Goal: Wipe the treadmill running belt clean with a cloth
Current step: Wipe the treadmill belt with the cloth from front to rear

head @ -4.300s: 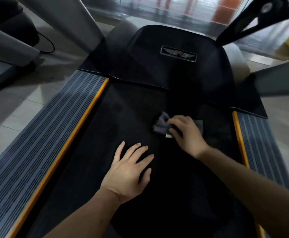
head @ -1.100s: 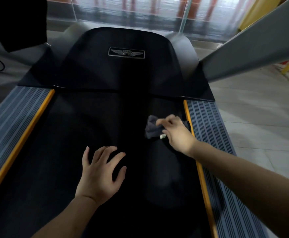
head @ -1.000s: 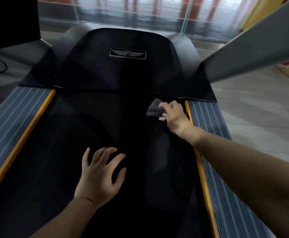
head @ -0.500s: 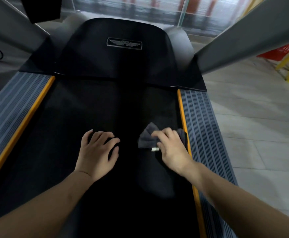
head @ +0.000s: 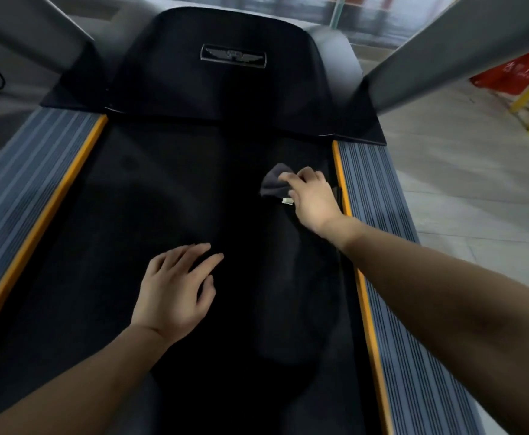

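Head view of the wiping stroke. The right hand (head: pixel 312 200) presses a small grey cloth (head: pixel 275 185) against the running belt (head: pixel 150 215), at about 1 o'clock from the picture's centre and just beside the orange strip (head: pixel 338 171) that edges the right side rail (head: pixel 379 208). Its grip is closed over the cloth, fingers curled down on top; most of the cloth lies under the palm, with a bunched corner showing toward 10 o'clock and a pale tag (head: pixel 287 200) at the near edge.

The left hand (head: pixel 175 290) lies flat on the belt at about 7 o'clock from the cloth, well apart from it, fingers spread and holding nothing; it appears to serve as a brace.

Handling, as a judgement: the cloth looks light, soft and limp, so it will crumple rather than slide as a sheet. It is best held as here, gathered under the fingers with downward pressure. The belt looks matte and likely offers some drag.

Hard to make out: the belt is dark and shadowed, so dirt, damp streaks and the limit of the wiped area cannot be told. The cloth's full extent is hidden beneath the hand. The belt's near end is cut off by the lower frame edge, and its far end runs under the motor cover (head: pixel 219 89).
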A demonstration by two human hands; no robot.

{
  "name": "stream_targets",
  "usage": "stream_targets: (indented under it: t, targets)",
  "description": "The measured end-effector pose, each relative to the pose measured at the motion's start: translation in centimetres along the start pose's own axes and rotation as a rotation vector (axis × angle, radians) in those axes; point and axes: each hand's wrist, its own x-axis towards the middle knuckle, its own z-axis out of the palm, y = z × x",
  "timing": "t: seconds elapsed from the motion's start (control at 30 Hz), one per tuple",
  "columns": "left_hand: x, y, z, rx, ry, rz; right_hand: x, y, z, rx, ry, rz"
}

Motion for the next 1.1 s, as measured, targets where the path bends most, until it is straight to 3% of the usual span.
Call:
stream_targets:
  t: [0.1, 0.43, 0.57, 0.67, 0.8, 1.1]
  targets:
    - [0.1, -0.2, 0.1, -0.020, -0.010, -0.010, -3.5, -0.7, -0.3, 0.072, 0.018, -0.044]
    - [-3.7, -1.2, -0.9, -0.035, -0.061, -0.005, -22.1, -5.2, -3.4, 0.104, -0.163, -0.120]
    - [-3.5, -1.2, -0.6, -0.036, -0.058, -0.019, -18.2, -4.7, -2.7, 0.058, -0.096, -0.176]
    - [-3.5, -1.1, -0.6, -0.040, -0.009, -0.048, -9.9, -3.9, -1.0, -0.009, 0.016, -0.065]
    - [-3.6, -1.2, -0.5, -0.039, 0.011, -0.054, -3.5, -4.1, -0.1, -0.003, 0.018, 0.040]
    - [-4.1, -1.8, -1.2, 0.014, -0.087, 0.031, -20.1, -7.9, -1.4, 0.066, -0.013, -0.336]
